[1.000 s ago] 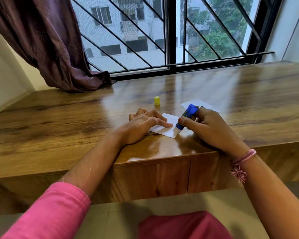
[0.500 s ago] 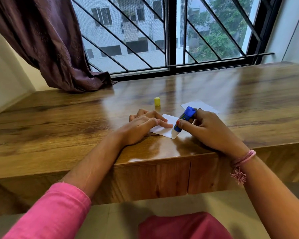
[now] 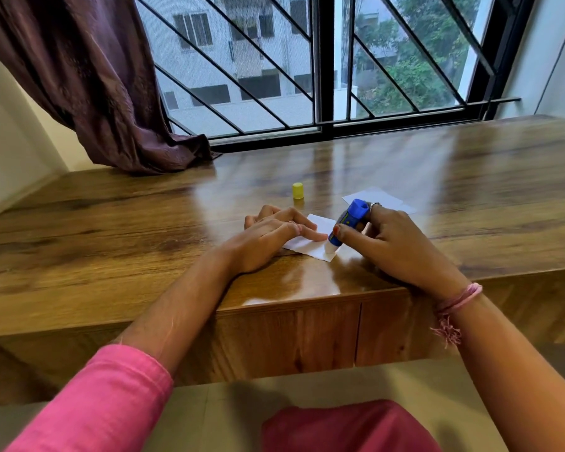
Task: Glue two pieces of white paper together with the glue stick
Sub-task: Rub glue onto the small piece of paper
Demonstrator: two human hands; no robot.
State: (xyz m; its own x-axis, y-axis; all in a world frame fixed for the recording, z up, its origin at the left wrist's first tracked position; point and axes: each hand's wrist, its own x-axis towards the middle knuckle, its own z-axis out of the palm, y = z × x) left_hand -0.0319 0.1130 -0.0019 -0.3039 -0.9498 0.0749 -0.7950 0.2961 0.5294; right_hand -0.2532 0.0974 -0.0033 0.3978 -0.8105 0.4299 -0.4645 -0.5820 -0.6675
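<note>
**Glue going onto the near sheet**

Left hand [image 3: 268, 243] flat, fingers spread, pinning white paper [image 3: 310, 246] near the tabletop [image 3: 144, 223] front edge, probably against sliding. Right hand [image 3: 392, 246] clenched round blue glue stick [image 3: 344, 228], tilted, tip on the sheet's right corner. Second paper [image 3: 375, 197] just behind, waiting. Yellow cap [image 3: 297, 190] parked farther back.

left hand [image 3: 268, 239] flat on paper [image 3: 313, 246] | right hand [image 3: 392, 243] presses glue stick [image 3: 348, 225] onto it
</note>
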